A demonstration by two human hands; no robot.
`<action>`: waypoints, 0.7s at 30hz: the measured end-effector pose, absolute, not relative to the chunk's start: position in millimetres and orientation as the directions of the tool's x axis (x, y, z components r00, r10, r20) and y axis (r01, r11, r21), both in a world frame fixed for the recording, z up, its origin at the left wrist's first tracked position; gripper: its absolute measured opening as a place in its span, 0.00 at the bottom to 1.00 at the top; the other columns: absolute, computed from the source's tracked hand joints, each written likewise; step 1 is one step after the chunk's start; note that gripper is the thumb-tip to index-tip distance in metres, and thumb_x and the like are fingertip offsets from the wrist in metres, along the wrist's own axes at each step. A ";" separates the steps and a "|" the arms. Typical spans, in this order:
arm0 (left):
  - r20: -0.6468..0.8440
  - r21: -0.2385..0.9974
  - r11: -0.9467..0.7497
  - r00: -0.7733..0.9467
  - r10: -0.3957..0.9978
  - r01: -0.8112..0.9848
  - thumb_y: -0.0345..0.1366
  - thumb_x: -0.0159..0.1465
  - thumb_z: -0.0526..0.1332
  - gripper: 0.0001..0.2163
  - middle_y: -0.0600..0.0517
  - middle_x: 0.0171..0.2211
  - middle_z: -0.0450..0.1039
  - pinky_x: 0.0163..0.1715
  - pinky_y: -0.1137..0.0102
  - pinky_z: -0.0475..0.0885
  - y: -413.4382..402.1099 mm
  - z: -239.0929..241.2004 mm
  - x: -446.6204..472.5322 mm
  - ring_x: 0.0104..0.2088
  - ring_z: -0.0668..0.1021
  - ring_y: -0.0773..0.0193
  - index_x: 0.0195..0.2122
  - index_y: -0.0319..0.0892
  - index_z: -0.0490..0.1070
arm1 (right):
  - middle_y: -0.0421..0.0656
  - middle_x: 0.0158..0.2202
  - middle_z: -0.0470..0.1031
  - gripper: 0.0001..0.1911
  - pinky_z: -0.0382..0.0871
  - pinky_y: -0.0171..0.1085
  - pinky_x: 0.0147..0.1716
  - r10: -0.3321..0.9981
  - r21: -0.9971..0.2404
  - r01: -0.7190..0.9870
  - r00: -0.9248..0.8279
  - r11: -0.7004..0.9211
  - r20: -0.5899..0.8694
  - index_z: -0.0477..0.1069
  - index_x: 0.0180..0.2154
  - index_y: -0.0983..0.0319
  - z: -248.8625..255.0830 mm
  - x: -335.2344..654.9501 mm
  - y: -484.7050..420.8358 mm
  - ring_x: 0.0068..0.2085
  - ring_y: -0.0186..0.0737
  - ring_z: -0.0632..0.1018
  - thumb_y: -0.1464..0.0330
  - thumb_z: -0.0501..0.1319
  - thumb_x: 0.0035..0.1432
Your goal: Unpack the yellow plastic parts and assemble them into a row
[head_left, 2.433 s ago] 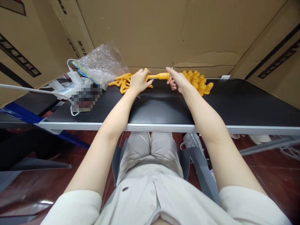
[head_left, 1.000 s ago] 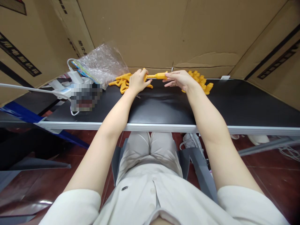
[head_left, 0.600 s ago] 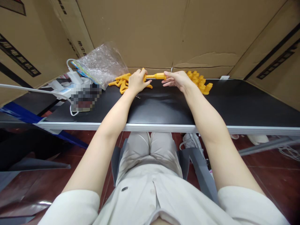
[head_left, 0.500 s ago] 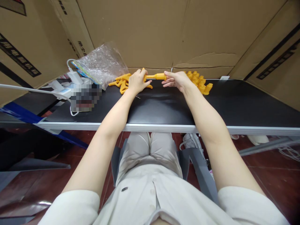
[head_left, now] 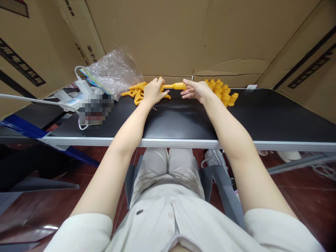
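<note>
My left hand (head_left: 153, 91) is closed round a yellow plastic piece whose threaded stem (head_left: 168, 86) points right. On the stem's right end sits a ribbed yellow sleeve (head_left: 179, 86), roughly level. My right hand (head_left: 197, 91) has its thumb and fingertips at the sleeve's right end, the other fingers loosely bent below. Beside and behind my left hand lies a pile of branched yellow plastic pieces (head_left: 137, 93). Several similar yellow sleeves (head_left: 232, 99) stand upright in a cluster behind and right of my right hand. My fingers hide part of the held piece.
The black tabletop (head_left: 181, 122) has a pale metal front edge. At its left lie a clear plastic bag (head_left: 115, 71), a white power strip (head_left: 75, 101) with plugs and cables, and a blurred-out dark object (head_left: 96, 109). Cardboard walls (head_left: 168, 38) enclose the back and sides.
My right fingers and thumb have shifted very slightly at the sleeve's end. My left hand holds its piece in the same place.
</note>
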State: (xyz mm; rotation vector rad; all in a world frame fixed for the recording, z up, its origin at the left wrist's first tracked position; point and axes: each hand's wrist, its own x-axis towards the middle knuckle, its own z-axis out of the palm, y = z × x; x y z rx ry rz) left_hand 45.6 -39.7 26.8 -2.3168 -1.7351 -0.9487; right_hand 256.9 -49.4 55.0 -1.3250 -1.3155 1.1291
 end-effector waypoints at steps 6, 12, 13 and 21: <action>0.498 0.231 -0.310 0.162 0.852 0.922 0.40 0.69 0.65 0.18 0.40 0.58 0.74 0.62 0.60 0.70 -45.2 30.7 48.0 0.60 0.77 0.48 0.58 0.43 0.71 | 0.47 0.27 0.80 0.16 0.70 0.28 0.21 1.000 -0.990 0.139 0.023 -0.014 -0.011 0.73 0.41 0.65 54.4 255.2 -49.5 0.25 0.37 0.81 0.57 0.67 0.67; 0.498 0.207 -0.304 0.168 0.851 0.930 0.40 0.70 0.65 0.18 0.40 0.58 0.74 0.61 0.60 0.70 -46.1 31.5 48.9 0.60 0.77 0.48 0.59 0.43 0.71 | 0.47 0.27 0.80 0.16 0.72 0.30 0.24 0.999 -0.989 0.147 0.033 -0.017 -0.012 0.73 0.42 0.64 56.4 254.4 -51.9 0.26 0.37 0.81 0.57 0.66 0.68; 0.498 0.205 -0.304 0.168 0.851 0.930 0.40 0.70 0.65 0.18 0.40 0.58 0.74 0.61 0.60 0.70 -46.1 31.5 48.9 0.60 0.77 0.48 0.59 0.42 0.71 | 0.47 0.27 0.80 0.16 0.73 0.30 0.24 0.999 -0.989 0.148 0.036 -0.018 -0.012 0.73 0.42 0.64 56.6 254.3 -52.2 0.26 0.38 0.82 0.57 0.66 0.68; 0.524 0.224 -0.318 0.161 0.836 0.921 0.40 0.69 0.65 0.18 0.40 0.57 0.75 0.61 0.58 0.71 -43.4 29.2 49.0 0.60 0.77 0.47 0.58 0.43 0.72 | 0.46 0.27 0.80 0.17 0.76 0.33 0.29 0.999 -0.989 0.149 0.052 -0.019 -0.011 0.72 0.43 0.63 56.7 255.0 -52.0 0.29 0.40 0.83 0.55 0.67 0.67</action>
